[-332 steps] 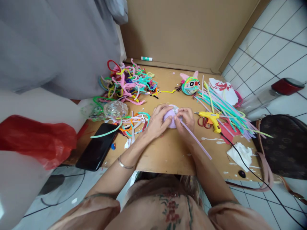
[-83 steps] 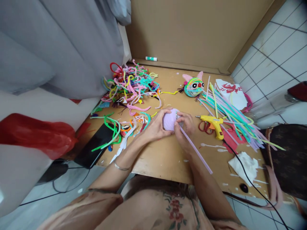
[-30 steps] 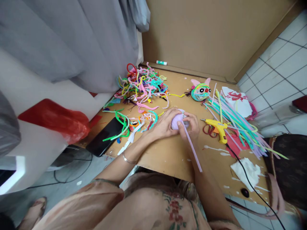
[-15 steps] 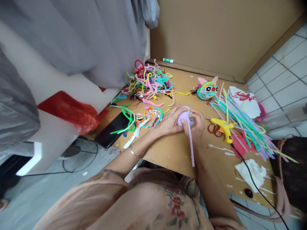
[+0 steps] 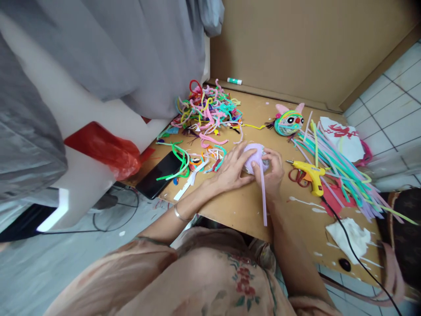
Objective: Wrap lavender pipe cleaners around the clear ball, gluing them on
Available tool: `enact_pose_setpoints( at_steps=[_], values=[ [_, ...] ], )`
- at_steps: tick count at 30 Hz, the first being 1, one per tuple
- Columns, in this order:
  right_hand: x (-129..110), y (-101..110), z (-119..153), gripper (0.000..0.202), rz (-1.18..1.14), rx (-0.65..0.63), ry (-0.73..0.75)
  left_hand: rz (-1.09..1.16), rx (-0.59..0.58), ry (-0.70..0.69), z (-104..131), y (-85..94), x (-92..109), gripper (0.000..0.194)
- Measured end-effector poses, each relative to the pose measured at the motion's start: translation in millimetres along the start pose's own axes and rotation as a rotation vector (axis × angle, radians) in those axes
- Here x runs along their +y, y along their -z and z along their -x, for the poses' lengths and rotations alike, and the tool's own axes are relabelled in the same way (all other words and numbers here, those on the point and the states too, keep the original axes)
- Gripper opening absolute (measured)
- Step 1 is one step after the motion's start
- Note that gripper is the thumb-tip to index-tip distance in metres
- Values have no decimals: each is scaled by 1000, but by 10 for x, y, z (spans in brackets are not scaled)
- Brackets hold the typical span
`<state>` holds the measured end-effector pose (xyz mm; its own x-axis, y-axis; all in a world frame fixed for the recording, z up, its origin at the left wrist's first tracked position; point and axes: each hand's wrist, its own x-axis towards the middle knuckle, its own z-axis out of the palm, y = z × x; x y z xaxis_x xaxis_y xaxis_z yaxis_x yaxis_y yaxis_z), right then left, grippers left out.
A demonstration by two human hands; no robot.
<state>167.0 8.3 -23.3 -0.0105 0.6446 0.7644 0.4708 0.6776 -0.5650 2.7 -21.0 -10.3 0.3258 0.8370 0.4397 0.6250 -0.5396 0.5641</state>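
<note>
A ball wrapped in lilac pipe cleaner (image 5: 252, 154) is between my two hands, low over the front of the table. My left hand (image 5: 233, 169) rests against its left side, fingers bent along it and thumb beneath. On the other side my right hand (image 5: 272, 170) grips the ball, with the thumb pressed on its near face. From under that thumb a loose lilac pipe cleaner end (image 5: 264, 197) hangs toward me. Part of the ball's right side shows a paler, greyish surface. The fingers behind the ball are partly hidden.
A yellow glue gun (image 5: 312, 175) with a black cord lies right, beside a bundle of pipe cleaners (image 5: 342, 162). Behind stands a decorated ball with ears (image 5: 288, 121). Tangled pipe-cleaner pieces (image 5: 210, 107) are heaped back left; a black phone (image 5: 158, 175) lies at the left edge.
My left hand has shifted down and left on the ball, so more of the lilac top shows. My right hand still grips it. The whole view has shifted slightly.
</note>
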Motion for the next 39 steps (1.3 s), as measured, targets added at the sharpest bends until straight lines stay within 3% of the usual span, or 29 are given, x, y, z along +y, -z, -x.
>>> enact_pose_setpoints(
  at_steps=[6, 8, 11, 14, 16, 22, 29, 31, 33, 36, 39],
  values=[
    [-5, 8, -12, 19, 3, -3, -15, -249, 49, 107, 586, 330, 43, 47],
    [-3, 10, -14, 21, -6, 5, -20, -436, 88, 266, 810, 525, 45, 45],
    [-14, 9, -14, 21, -13, 11, -31, -628, 111, 612, 1082, 848, -66, 59],
    [-31, 6, -13, 20, -10, -4, -38, -632, 16, 866, 1233, 1108, -306, 74],
    [-35, 6, -12, 20, -11, -8, -29, -596, -27, 951, 1267, 1208, -462, 75],
    [-5, 11, -6, 21, -15, -4, -8, -551, -2, 864, 1114, 1259, -678, 80],
    [47, 8, 9, 21, -2, -19, 30, -538, -6, 859, 591, 1323, -942, 78],
    [54, 11, 7, 20, 3, -21, 36, -596, -47, 848, 478, 1344, -849, 83],
    [52, 9, 5, 20, 1, -19, 36, -641, -50, 769, 401, 1335, -633, 87],
    [35, 1, 3, 18, -5, -14, 25, -553, -59, 497, 301, 1209, -224, 85],
    [16, -2, 4, 17, -11, -13, 23, -302, -140, 155, 147, 920, 54, 80]
  ],
)
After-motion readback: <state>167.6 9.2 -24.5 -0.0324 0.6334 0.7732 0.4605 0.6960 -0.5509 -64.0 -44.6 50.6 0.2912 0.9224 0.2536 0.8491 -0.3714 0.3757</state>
